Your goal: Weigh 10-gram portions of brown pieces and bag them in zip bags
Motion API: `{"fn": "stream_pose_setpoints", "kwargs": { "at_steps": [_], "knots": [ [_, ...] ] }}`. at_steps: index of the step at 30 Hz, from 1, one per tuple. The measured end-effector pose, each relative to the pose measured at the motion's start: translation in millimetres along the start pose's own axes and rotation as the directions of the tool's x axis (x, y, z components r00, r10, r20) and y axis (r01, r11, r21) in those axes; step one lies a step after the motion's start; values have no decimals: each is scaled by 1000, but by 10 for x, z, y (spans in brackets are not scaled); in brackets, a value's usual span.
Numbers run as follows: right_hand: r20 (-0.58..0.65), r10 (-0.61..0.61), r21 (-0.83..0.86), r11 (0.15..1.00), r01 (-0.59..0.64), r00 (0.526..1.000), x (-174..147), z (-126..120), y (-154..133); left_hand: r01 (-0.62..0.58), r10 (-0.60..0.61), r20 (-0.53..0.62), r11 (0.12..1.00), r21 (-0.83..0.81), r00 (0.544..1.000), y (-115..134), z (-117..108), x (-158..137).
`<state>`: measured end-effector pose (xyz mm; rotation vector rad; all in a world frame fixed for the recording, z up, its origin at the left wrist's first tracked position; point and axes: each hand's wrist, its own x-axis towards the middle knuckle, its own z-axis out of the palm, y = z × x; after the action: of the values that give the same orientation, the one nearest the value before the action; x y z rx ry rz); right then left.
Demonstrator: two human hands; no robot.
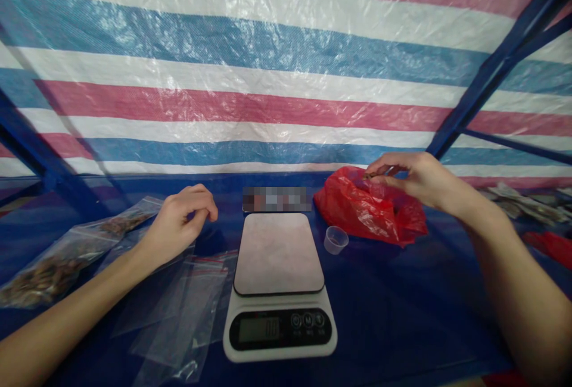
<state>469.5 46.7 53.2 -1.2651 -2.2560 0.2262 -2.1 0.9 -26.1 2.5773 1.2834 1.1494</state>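
Observation:
My right hand (413, 178) is above a crumpled red plastic bag (370, 208), its fingertips pinching a small brown dried piece (369, 175). My left hand (185, 220) rests at the left, its fingers loosely curled with nothing seen in them. Between the hands is a white kitchen scale (279, 256). Its plate is bare and the dim display seems to read zero. A small clear plastic cup (336, 240) stands right of the scale, close to the red bag. Flat clear zip bags (179, 315) lie under and in front of my left wrist.
Filled zip bags (49, 271) of brown dried pieces lie at far left. Blue metal frame bars (491, 83) rise on both sides, with a striped plastic sheet (268, 101) behind. More dried goods (522, 203) lie at far right, near another red bag (552, 247).

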Motion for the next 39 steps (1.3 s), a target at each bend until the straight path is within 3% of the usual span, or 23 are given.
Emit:
{"fn": "stream_pose_setpoints", "kwargs": {
  "at_steps": [6,11,14,18,23,39],
  "knots": [
    [-55,49,70,997,-45,997,-84,-131,49,8,-7,19,1000,-16,1000,-14,11,-4],
    [-65,-40,144,988,50,997,-161,-98,-346,13,-12,14,1000,-25,1000,-23,18,-11],
    [52,-150,199,970,137,987,-193,15,-635,20,-20,15,999,-29,1000,-17,15,-13],
    [268,-275,307,933,189,923,-197,226,-833,21,-20,21,999,-29,1000,-6,10,-12],
    [403,-296,304,936,178,866,-167,413,-819,13,-12,27,1000,-28,1000,-3,12,-4],
    [438,-296,209,952,224,849,-192,507,-682,-4,5,33,1000,-19,999,1,5,-9]
  ]
}}
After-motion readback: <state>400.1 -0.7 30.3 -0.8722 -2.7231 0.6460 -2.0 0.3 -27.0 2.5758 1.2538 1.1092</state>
